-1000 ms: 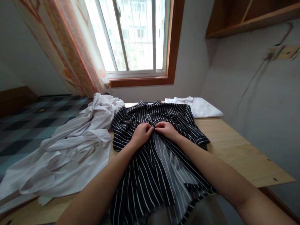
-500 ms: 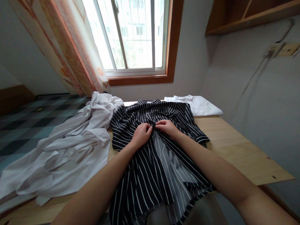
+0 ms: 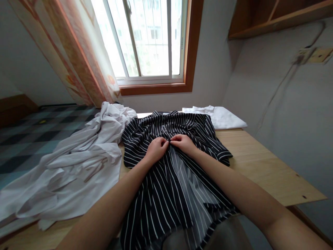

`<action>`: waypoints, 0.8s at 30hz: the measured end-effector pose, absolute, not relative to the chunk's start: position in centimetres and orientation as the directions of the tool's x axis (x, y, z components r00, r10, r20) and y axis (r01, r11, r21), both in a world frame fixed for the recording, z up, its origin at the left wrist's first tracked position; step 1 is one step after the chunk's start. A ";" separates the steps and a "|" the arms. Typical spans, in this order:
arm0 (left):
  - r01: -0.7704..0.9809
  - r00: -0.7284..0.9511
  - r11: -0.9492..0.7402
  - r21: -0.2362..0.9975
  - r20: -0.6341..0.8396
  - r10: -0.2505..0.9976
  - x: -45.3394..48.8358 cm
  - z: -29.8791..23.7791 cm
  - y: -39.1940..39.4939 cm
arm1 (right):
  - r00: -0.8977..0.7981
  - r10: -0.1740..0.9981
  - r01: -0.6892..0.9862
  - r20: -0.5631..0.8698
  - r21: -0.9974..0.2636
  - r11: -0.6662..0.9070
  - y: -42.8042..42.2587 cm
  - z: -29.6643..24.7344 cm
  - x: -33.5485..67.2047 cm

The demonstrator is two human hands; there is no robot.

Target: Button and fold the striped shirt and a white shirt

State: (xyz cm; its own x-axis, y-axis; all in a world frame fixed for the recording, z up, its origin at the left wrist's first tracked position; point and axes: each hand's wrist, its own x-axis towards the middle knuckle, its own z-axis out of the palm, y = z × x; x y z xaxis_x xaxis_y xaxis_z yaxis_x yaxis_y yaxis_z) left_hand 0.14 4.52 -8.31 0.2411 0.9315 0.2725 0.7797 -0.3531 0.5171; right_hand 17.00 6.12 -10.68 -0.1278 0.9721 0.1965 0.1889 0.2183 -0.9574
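A black shirt with white stripes (image 3: 161,187) lies front up, its collar at the far end and its hem hanging over the near edge. Above the middle the front is joined; below, it spreads apart and shows the grey inside. My left hand (image 3: 157,149) pinches the left front edge at mid-chest. Close against it, my right hand (image 3: 183,144) pinches the other front edge, the fingertips of both almost touching. Whatever button sits between the fingers is hidden. Small buttons show up the placket toward the collar.
Rumpled white cloth (image 3: 85,173) lies left, partly over a checked bedcover (image 3: 20,139). A folded white garment (image 3: 223,118) rests at the back right of the wooden board (image 3: 270,170). Behind are a window (image 3: 153,41) and a curtain (image 3: 75,52); a shelf (image 3: 281,24) hangs upper right.
My right hand has shifted slightly left and nearer to my left hand. A button above the fingers now shows more plainly. The shirt has otherwise stayed in place.
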 end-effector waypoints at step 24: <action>0.692 0.244 -0.335 0.639 0.230 0.942 -0.3 -8.7 5.1 | -0.209 0.978 -0.050 -0.026 -0.998 -0.037 6.2 -10.1 17.7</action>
